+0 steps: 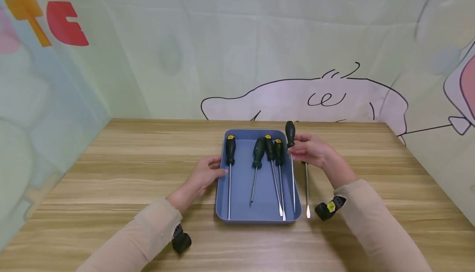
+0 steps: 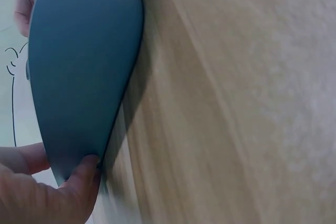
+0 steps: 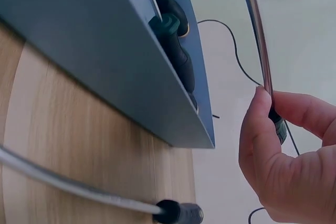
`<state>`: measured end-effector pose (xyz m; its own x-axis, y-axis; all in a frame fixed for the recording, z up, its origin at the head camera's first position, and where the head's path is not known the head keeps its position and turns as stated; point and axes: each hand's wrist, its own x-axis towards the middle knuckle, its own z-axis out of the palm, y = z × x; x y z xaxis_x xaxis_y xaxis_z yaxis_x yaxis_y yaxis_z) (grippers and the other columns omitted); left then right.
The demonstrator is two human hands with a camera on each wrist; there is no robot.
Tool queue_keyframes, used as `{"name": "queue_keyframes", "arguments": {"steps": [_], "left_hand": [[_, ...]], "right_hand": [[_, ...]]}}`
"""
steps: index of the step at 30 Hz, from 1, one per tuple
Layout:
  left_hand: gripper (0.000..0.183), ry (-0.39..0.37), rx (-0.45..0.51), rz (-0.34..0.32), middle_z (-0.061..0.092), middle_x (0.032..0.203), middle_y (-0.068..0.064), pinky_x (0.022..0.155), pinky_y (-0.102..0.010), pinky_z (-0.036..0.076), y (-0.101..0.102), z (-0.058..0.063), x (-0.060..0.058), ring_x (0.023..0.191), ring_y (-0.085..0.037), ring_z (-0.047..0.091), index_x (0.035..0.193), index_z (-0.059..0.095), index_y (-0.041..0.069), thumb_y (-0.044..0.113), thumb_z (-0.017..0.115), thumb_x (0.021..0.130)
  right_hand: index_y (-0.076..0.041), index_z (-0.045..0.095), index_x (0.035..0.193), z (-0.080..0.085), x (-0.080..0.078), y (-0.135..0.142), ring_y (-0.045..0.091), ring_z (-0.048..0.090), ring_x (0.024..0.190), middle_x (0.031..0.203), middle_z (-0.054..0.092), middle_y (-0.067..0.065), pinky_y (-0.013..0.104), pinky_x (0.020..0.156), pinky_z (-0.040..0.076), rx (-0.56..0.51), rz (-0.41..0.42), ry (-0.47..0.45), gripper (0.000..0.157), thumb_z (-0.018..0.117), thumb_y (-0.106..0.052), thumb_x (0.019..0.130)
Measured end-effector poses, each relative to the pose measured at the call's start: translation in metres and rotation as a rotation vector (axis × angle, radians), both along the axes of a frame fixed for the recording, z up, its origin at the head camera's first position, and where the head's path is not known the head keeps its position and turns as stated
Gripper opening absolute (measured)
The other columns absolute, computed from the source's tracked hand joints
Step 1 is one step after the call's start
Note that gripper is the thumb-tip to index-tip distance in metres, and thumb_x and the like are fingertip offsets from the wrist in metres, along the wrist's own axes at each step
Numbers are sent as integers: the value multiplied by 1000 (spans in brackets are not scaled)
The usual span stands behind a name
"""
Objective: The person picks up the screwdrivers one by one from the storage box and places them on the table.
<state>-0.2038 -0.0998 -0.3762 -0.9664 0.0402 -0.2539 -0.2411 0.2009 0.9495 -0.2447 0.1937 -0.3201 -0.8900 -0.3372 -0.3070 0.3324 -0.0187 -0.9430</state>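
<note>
My right hand (image 1: 309, 150) pinches a screwdriver (image 1: 290, 133) with a black handle and yellow end, gripping it where the shaft meets the handle. This screwdriver stands handle up at the right rim of a shallow blue tray (image 1: 241, 206), its shaft overlapping the rim. In the right wrist view, thumb and finger close on the shaft (image 3: 257, 35). With thumb at the rim and fingers along the side, my left hand (image 1: 204, 173) holds the tray's left wall (image 2: 84, 72). Several screwdrivers lie in the tray, including one at the left (image 1: 230, 148) and a shorter green-handled one (image 1: 258, 152).
Right of the tray, another flat-tipped screwdriver (image 1: 307, 191) lies on the wooden table (image 1: 130, 173); my right hand hides its handle in the head view, though the handle (image 3: 181, 212) shows in the right wrist view. A printed cloth backdrop (image 1: 167, 57) rises behind the table.
</note>
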Motion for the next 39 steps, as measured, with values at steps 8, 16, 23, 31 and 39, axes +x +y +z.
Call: {"name": "queue_keyframes", "arguments": {"steps": [8, 16, 23, 31, 39], "left_hand": [[51, -13, -1, -2, 49, 130, -27, 96, -40, 46, 1, 1, 0, 116, -35, 51, 133, 42, -7, -6, 59, 85], [51, -21, 0, 8, 49, 129, -26, 95, -40, 47, 1, 2, 0, 115, -34, 52, 133, 43, -6, -5, 60, 85], [50, -25, -7, 5, 49, 130, -26, 94, -40, 47, 0, 2, 1, 115, -33, 52, 133, 43, -5, -4, 60, 86], [51, -14, 1, 11, 50, 129, -26, 89, -37, 50, 1, 0, 1, 112, -32, 53, 133, 44, -6, -4, 61, 85], [51, -21, -4, 18, 50, 129, -25, 89, -38, 50, 0, -1, 0, 111, -31, 54, 133, 44, -5, -4, 62, 85]], "right_hand": [[18, 20, 134, -6, 2, 14, 11, 63, 67, 78, 62, 5, 21, 61, 54, -18, 3, 33, 52, 42, 11, 88], [16, 25, 127, -10, 3, 24, 12, 64, 65, 77, 64, 5, 21, 59, 55, -10, -22, 20, 46, 45, 12, 86], [14, 26, 128, -12, 3, 33, 11, 64, 65, 74, 64, 4, 22, 60, 55, -28, -47, -7, 47, 45, 13, 85], [18, 10, 138, -18, 3, 45, 11, 64, 67, 76, 63, 5, 22, 62, 55, -9, -51, -9, 62, 44, 13, 86], [17, 10, 138, -26, 1, 56, 9, 64, 66, 74, 65, 3, 22, 61, 55, 20, -77, -19, 63, 45, 13, 86]]}}
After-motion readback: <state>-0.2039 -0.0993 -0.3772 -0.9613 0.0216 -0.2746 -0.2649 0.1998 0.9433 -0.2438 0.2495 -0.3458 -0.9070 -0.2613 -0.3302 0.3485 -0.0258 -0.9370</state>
